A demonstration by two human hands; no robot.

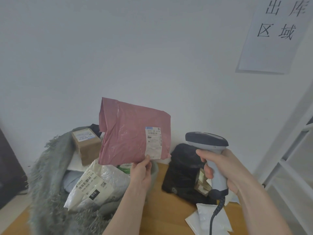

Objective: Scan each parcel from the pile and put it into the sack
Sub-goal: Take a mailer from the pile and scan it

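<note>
Pink parcel (132, 131) hangs pinched in the left hand (141, 170); the right hand (218, 165) grips the scanner (207, 141) at 3 o'clock. Aim squarely at the label (153, 141), holding it flat.

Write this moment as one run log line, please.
left hand: holds pink parcel up | right hand: grips barcode scanner | sack: holds parcels | step: scanning

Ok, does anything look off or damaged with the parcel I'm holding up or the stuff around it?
Nothing looks damaged. The pink parcel is creased and tilted in the left hand, its upper left corner folded, but its label looks intact. The right hand grips the scanner. The sack's edge is frayed.
</note>
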